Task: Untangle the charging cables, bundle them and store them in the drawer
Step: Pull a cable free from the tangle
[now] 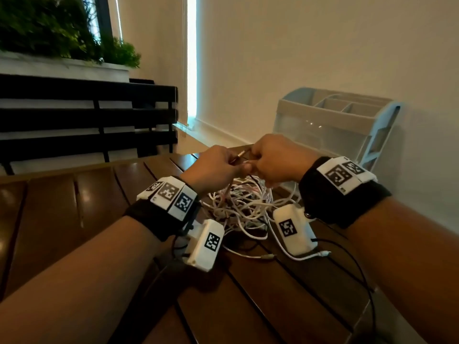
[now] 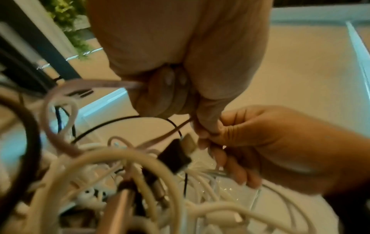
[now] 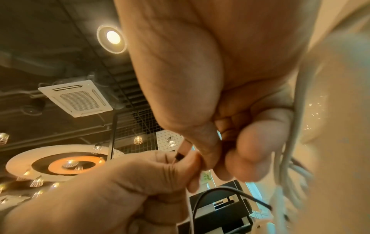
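1. I am working one thin cable end (image 1: 242, 155) out of the tangle of cables (image 1: 244, 207), which is lying on the worktop (image 1: 74, 194) directly under both hands.
2. I am judging that short, slack feeds through each loop are working better than hard pulls, which risk tightening knots.
3. My left hand (image 1: 211, 167) is pinching the cable end with curled fingers.
4. My right hand (image 1: 275, 160) is pinching the same strand, touching the left.
5. The drawer unit (image 1: 335, 125) is standing behind the tangle, near the wall.

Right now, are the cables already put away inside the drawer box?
No, the tangled white cables lie in a heap on the wooden table, in front of the drawer organizer.
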A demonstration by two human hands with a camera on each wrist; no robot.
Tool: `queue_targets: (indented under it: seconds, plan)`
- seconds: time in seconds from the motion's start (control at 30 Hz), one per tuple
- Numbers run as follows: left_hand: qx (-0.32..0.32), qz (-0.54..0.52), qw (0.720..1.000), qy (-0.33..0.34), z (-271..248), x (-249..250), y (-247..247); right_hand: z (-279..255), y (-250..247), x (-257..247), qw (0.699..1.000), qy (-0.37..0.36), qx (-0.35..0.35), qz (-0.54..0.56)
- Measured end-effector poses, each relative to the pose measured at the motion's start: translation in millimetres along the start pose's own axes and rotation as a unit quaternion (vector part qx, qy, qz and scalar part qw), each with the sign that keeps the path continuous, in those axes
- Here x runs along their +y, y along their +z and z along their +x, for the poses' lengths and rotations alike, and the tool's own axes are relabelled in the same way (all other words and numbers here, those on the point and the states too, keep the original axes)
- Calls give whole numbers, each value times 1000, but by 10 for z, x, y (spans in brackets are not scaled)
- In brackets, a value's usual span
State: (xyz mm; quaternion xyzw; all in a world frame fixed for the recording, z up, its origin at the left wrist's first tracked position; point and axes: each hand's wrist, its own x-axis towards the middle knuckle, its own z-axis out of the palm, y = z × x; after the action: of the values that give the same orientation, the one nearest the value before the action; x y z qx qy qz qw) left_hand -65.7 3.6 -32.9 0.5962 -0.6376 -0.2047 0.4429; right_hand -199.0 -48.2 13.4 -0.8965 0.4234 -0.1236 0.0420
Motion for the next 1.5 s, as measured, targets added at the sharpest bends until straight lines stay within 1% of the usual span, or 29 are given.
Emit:
queue_targets:
  seconds: [0.07, 0.13, 0.2, 0.23, 0.27, 0.3, 0.33, 0.37, 0.4, 0.47, 0.5, 0.53, 0.6, 0.67, 0.73, 0.8, 0.87, 0.93, 1.0, 1.03, 1.1, 1.17, 1.2, 1.23, 1.27, 1.3, 1.33, 1.37, 1.5]
  plan:
    - [39, -9, 999, -11, 57, -3, -66, -3, 57, 81, 998, 30, -40, 46]
    - [89, -18, 995, -34, 125, -20, -170, -1, 105, 220, 993, 59, -89, 54]
    - [108, -38, 992, -60, 174, -36, -236, 32, 90, 371, 993, 77, -81, 31]
    - [109, -37, 992, -60, 171, -33, -256, 48, 66, 425, 997, 71, -41, -3]
    - [108, -23, 993, -52, 169, -8, -260, 69, 29, 479, 997, 61, 31, -38]
    - [112, 0, 993, -39, 162, 12, -277, 82, -7, 492, 991, 45, 118, -41]
    - [119, 26, 992, -24, 155, 52, -298, 69, -54, 488, 981, 28, 193, -15]
    - [131, 49, 990, -13, 139, 85, -338, 54, -91, 467, 975, 16, 222, 6]
    - [143, 69, 987, -1, 124, 116, -387, 39, -113, 449, 979, 11, 203, -1]
    - [163, 118, 979, 27, 76, 184, -453, -27, -130, 390, 990, 14, 106, -89]
    - [168, 134, 976, 44, 41, 232, -451, -62, -145, 356, 988, 9, 82, -129]
    - [163, 143, 975, 58, 6, 280, -413, -77, -163, 319, 986, 1, 72, -148]
    - [128, 152, 977, 80, -83, 385, -264, -111, -222, 225, 987, -30, 76, -139]
    - [82, 157, 981, 83, -145, 418, -94, -127, -225, 110, 987, -58, 77, -127]
    - [54, 152, 984, 82, -158, 344, 0, -128, -177, 29, 985, -85, 91, -123]
    - [61, 135, 986, 71, -129, 256, 11, -153, -123, 15, 986, -97, 90, -106]
    - [87, 138, 985, 55, -102, 205, -12, -190, -73, 70, 989, -99, 43, -100]
    - [100, 146, 983, 39, -66, 147, -27, -206, -20, 151, 988, -85, -12, -127]
    - [100, 145, 984, 32, -53, 117, -48, -141, 28, 236, 987, -60, -12, -149]
    - [99, 145, 984, 26, -53, 125, -63, -86, 42, 278, 986, -44, 8, -164]
    - [113, 131, 985, 17, -52, 135, -109, 23, 54, 338, 978, -21, 101, -180]
    - [139, 96, 986, 12, -37, 165, -171, 25, 46, 367, 961, -26, 206, -181]
    - [144, 79, 986, 7, -37, 166, -192, -6, 62, 380, 956, -35, 234, -176]
    - [137, 69, 988, 0, -36, 157, -206, -46, 86, 377, 956, -41, 224, -184]
    - [124, 64, 990, -12, -35, 129, -213, -83, 125, 364, 966, -43, 174, -188]
    - [111, 65, 991, -24, -30, 98, -209, -131, 156, 352, 978, -43, 102, -174]
    - [105, 71, 991, -33, -34, 63, -201, -165, 173, 338, 990, -35, 27, -134]
    - [105, 82, 990, -39, -29, 50, -202, -185, 163, 339, 996, -29, -26, -82]
    - [141, 92, 985, -43, -37, 119, -277, -191, 119, 421, 991, -24, -120, 53]
